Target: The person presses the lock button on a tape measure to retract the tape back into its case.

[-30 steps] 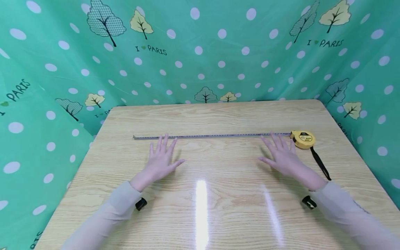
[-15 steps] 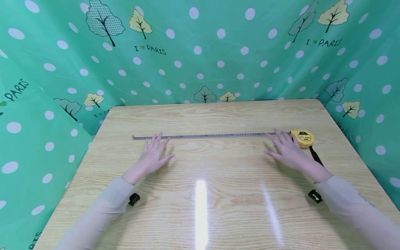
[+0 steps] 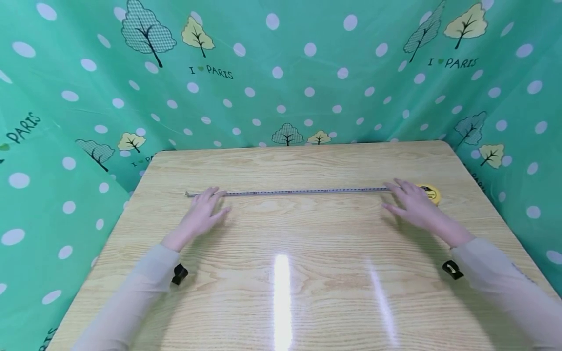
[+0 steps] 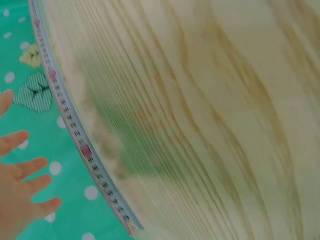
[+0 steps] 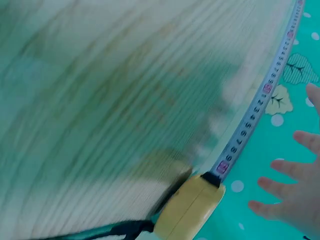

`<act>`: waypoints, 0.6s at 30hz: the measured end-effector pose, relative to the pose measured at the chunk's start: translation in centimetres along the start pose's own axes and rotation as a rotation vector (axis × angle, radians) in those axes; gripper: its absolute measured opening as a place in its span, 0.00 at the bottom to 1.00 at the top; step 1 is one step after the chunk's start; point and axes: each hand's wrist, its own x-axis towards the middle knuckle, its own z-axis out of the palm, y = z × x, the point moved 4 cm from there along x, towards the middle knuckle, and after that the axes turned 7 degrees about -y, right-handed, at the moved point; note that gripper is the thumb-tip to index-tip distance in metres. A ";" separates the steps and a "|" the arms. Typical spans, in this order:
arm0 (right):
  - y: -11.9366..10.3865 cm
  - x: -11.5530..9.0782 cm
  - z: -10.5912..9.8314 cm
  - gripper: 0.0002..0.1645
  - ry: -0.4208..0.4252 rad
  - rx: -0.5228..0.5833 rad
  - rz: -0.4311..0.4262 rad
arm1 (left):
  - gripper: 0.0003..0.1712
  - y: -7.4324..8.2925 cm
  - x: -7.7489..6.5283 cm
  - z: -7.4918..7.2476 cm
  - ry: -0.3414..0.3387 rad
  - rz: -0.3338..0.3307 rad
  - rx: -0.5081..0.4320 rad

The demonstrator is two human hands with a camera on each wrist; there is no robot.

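Observation:
A tape measure lies across the wooden table with its blade (image 3: 303, 191) pulled out in a long straight line. Its yellow case (image 3: 431, 195) is at the right end, partly covered by my right hand (image 3: 414, 208) in the head view. That hand hovers with fingers extended, apart from the case (image 5: 192, 202) in the right wrist view. My left hand (image 3: 201, 212) is over the blade near its hooked end (image 3: 187, 194). Its fingers (image 4: 30, 169) are spread and hold nothing in the left wrist view. The black wrist strap (image 5: 127, 228) shows only in the right wrist view.
A green dotted cloth (image 3: 281, 73) printed with trees hangs behind the table (image 3: 246, 292) and along its sides. Light reflects as bright streaks on the tabletop. A small black object (image 3: 179, 274) shows by the left cuff, another (image 3: 452, 269) by the right.
My left hand has moved left toward the hooked end, and my right hand has moved right, now covering part of the case and the strap. The tape measure lies still.

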 end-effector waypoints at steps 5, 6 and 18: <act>1.0 0.1 -0.4 0.37 0.025 -0.008 0.002 | 0.31 -1.5 -0.1 -0.6 0.004 -0.032 -0.003; 1.2 0.1 -0.5 0.37 0.026 -0.012 0.001 | 0.31 -1.8 -0.2 -0.7 0.004 -0.038 -0.002; 3.0 0.2 -0.8 0.37 0.012 -0.010 0.020 | 0.26 -5.0 -0.3 -1.4 0.014 -0.089 -0.026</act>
